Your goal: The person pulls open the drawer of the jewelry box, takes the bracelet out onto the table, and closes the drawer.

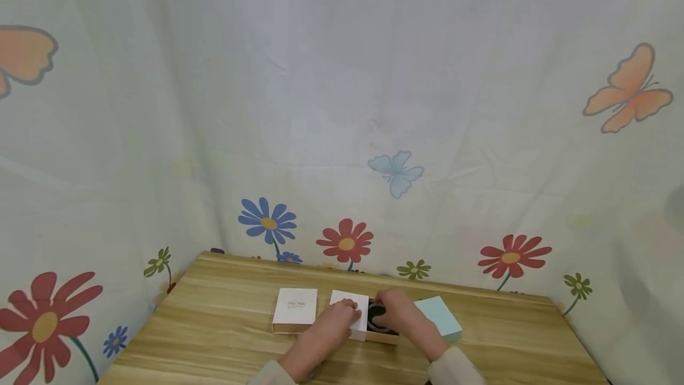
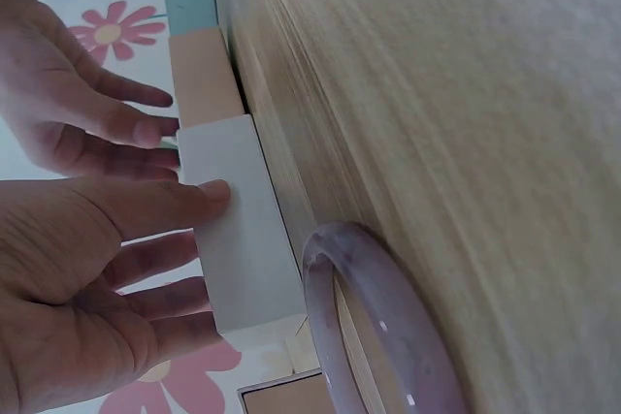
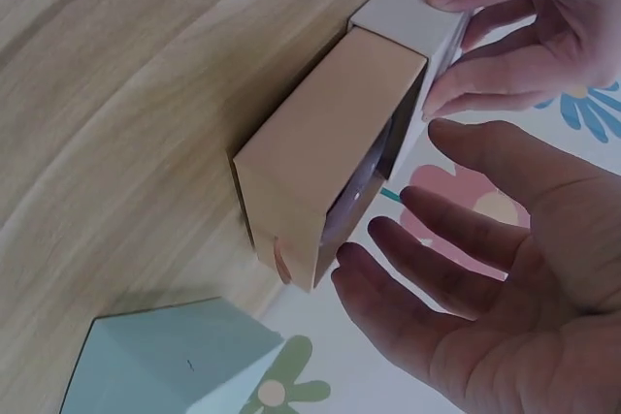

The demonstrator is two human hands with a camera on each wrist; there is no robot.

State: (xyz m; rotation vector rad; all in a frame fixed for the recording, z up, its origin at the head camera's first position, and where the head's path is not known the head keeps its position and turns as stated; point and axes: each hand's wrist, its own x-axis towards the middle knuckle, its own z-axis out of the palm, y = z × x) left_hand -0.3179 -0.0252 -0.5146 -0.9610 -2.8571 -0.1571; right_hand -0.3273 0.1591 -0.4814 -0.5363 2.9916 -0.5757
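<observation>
My left hand [image 1: 333,324] grips a white box sleeve [image 2: 247,230], its thumb on the front side and its fingers at the upper edge. A peach-coloured drawer [image 3: 330,113] sticks out of the sleeve's right end, with a ribbon tab on its end. Inside lies a pale purple ring-shaped bangle [image 3: 361,189] on dark lining. My right hand [image 1: 398,312] hovers by the drawer's open top, fingers spread and bent, apart from the box in the right wrist view. Close to the left wrist camera is another pale purple bangle [image 2: 388,307]; what supports it is unclear.
A white box with small lettering [image 1: 295,308] stands left of the sleeve. To the right sits a light teal box [image 1: 439,315], partly behind my right hand. A curtain with flowers and butterflies [image 1: 342,106] surrounds the wooden table [image 1: 224,308] at the back and sides.
</observation>
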